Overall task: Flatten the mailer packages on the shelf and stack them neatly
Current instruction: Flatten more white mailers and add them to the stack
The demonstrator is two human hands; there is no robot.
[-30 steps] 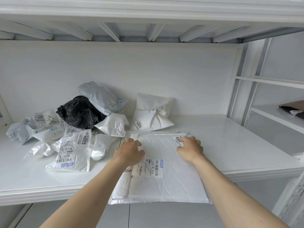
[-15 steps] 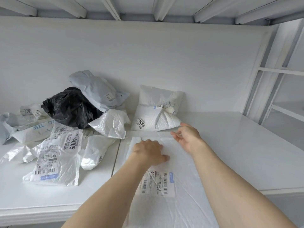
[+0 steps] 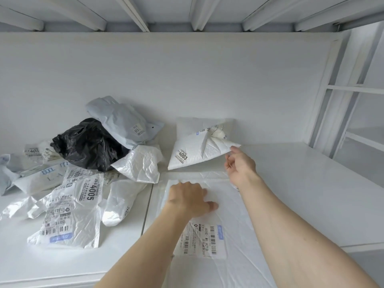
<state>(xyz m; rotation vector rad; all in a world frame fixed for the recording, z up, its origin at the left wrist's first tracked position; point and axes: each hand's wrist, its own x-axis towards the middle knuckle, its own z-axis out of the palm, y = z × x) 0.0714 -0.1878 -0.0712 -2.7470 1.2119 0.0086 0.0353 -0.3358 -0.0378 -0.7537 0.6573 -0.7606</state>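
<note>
A large flat white mailer (image 3: 234, 204) with a barcode label lies on the shelf in front of me. My left hand (image 3: 190, 199) rests palm down on its far part, fingers spread. My right hand (image 3: 241, 166) is just past the mailer's far right corner, fingertips at the lower right corner of a folded white padded mailer marked 4003 (image 3: 197, 151) that leans against the back wall. Whether the fingers pinch that corner is unclear. To the left is a loose pile: a black bag (image 3: 89, 145), a grey mailer (image 3: 124, 123) and crumpled white mailers, one marked 4005 (image 3: 70, 213).
The white shelf (image 3: 301, 179) stretches bare to the right up to a white upright post (image 3: 332, 86). Ribs of the shelf above (image 3: 135, 13) run overhead. The back wall (image 3: 187, 75) stands close behind the packages. The shelf's front edge (image 3: 52, 281) is near my arms.
My right hand left the flat mailer and reached back and right to the 4003 mailer's corner. My left hand slid slightly along the flat mailer. The camera moved closer.
</note>
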